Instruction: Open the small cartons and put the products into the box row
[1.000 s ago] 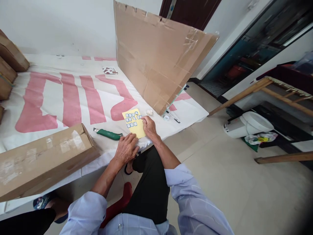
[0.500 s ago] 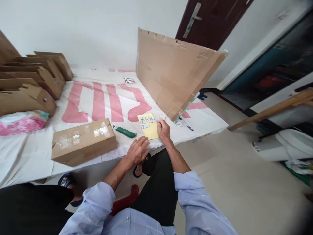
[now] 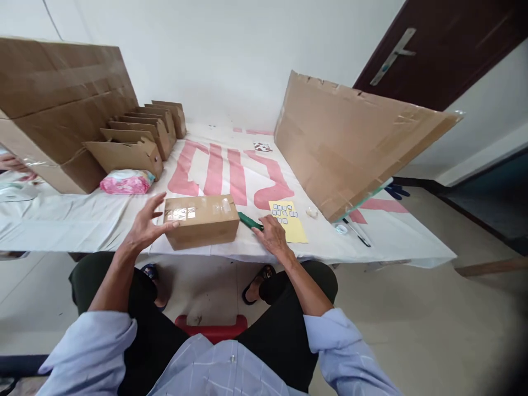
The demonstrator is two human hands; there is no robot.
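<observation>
My left hand (image 3: 147, 225) is open, fingers spread, its fingertips at the left end of a small taped cardboard box (image 3: 202, 220) near the table's front edge. My right hand (image 3: 270, 234) lies on the white cloth, fingers over the end of a green-handled utility knife (image 3: 248, 221); whether it grips the knife is unclear. Just right of that hand lies a yellow sheet (image 3: 289, 220) carrying several small blue-edged stickers.
A large cardboard sheet (image 3: 355, 143) leans upright at the right. A big carton (image 3: 58, 104) and several folded boxes (image 3: 144, 132) stand at the left, with a pink packet (image 3: 126, 182). A pen (image 3: 358, 232) and small caps lie right. Another person's hand (image 3: 12, 163) shows far left.
The view swung left. My left hand left the yellow sheet's near edge and reached to the small box's left end. My right hand shifted off the sheet to the green knife.
</observation>
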